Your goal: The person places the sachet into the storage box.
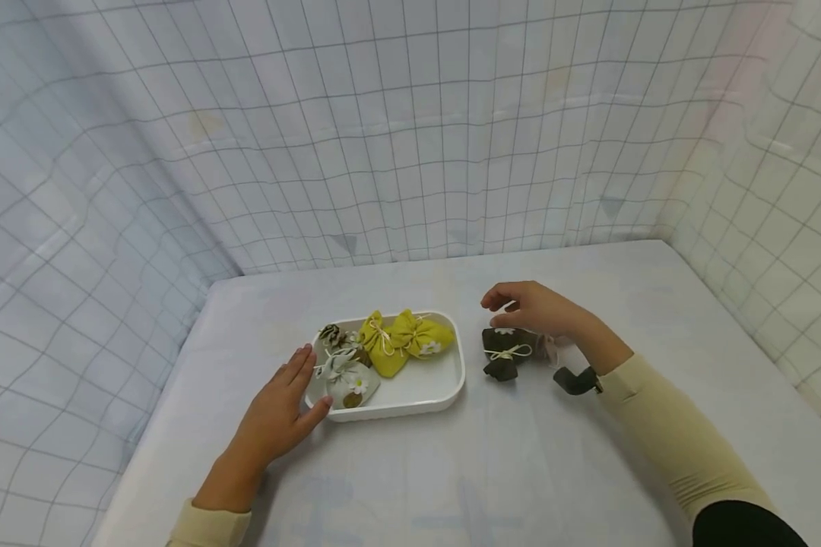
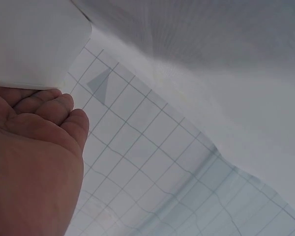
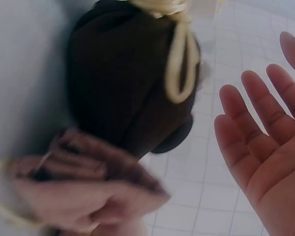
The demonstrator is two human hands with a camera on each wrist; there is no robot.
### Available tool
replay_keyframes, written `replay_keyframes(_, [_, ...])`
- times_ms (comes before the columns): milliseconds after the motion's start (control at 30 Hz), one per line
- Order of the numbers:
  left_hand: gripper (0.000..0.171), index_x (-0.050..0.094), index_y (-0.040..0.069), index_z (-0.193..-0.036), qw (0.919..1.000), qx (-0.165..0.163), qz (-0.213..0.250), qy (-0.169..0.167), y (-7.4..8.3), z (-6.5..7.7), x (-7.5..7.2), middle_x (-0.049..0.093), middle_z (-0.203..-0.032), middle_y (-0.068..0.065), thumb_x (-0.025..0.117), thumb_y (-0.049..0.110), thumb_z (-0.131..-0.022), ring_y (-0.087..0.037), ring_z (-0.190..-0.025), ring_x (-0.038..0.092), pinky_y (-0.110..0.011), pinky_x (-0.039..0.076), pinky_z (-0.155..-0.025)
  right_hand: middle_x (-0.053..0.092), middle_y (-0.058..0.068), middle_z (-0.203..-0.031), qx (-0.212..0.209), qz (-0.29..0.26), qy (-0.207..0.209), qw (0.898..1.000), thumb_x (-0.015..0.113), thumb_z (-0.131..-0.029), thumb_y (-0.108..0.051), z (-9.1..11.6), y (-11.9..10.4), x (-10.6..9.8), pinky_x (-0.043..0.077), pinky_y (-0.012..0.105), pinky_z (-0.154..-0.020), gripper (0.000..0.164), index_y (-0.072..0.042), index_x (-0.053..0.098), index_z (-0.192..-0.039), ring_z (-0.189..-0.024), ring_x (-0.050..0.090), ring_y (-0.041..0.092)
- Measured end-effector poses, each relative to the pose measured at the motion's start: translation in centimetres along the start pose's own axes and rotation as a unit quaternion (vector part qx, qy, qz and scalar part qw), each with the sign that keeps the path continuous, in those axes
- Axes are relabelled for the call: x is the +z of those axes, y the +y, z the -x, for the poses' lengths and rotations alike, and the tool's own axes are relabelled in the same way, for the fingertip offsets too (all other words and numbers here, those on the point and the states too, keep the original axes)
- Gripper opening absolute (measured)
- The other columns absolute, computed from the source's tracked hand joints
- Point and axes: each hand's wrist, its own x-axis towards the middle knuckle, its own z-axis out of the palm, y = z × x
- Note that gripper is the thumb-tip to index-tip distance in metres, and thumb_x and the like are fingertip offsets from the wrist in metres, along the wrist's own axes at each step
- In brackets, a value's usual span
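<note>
My left hand (image 1: 280, 410) rests at the left end of a white tray (image 1: 427, 386), fingers extended along its rim and thumb by the front corner. In the tray lie two yellow drawstring pouches (image 1: 388, 363), a whitish pouch (image 1: 345, 376) with a white flower, and a brown patterned pouch (image 1: 331, 334) partly behind it. To the tray's right, my right hand (image 1: 537, 308) hovers over a dark pouch (image 3: 123, 73) tied with cream cord, its fingers loosely bent and holding nothing. Beside the dark pouch is a pinkish pouch (image 3: 83, 191), mostly hidden by the hand in the head view.
A white cloth (image 1: 397, 479) covers the table. Grid-patterned curtains (image 1: 410, 152) hang along the back and both sides. A black wrist device (image 1: 575, 380) sticks out from the right wrist, low over the table.
</note>
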Motion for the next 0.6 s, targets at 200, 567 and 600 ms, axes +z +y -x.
replay_keyframes(200, [0.077,0.039,-0.008,-0.148,1.0000,0.000,0.002,-0.001,0.1,0.1,-0.1,0.037,-0.154,-0.022,0.066,0.039,-0.092,-0.038,-0.141,0.036,-0.055,0.036,-0.109,0.063,0.012,-0.128,0.007,0.008,0.001,1.000,0.072,-0.092,-0.022,1.8,1.5,-0.2,0.045,0.050,-0.103,0.037,-0.011,0.063,-0.126,-0.121,0.057,0.030])
replay_keyframes(567, [0.078,0.040,-0.008,-0.147,1.0000,-0.002,0.000,0.000,0.2,-0.1,-0.1,0.038,-0.154,-0.022,0.066,0.041,-0.092,-0.038,-0.140,0.037,-0.056,0.036,-0.109,0.063,0.002,-0.125,0.020,0.028,-0.004,0.999,0.075,-0.090,-0.022,3.9,3.0,0.2,0.048,0.049,-0.097,0.041,-0.015,0.063,-0.129,-0.115,0.059,0.027])
replay_keyframes(600, [0.078,0.040,-0.008,-0.147,1.0000,-0.002,0.001,0.001,0.2,0.0,-0.1,0.038,-0.153,-0.023,0.066,0.040,-0.092,-0.039,-0.140,0.037,-0.056,0.036,-0.108,0.064,0.000,-0.124,0.018,0.039,-0.004,0.999,0.075,-0.089,-0.022,4.0,3.1,0.3,0.048,0.047,-0.096,0.041,-0.016,0.063,-0.128,-0.114,0.058,0.026])
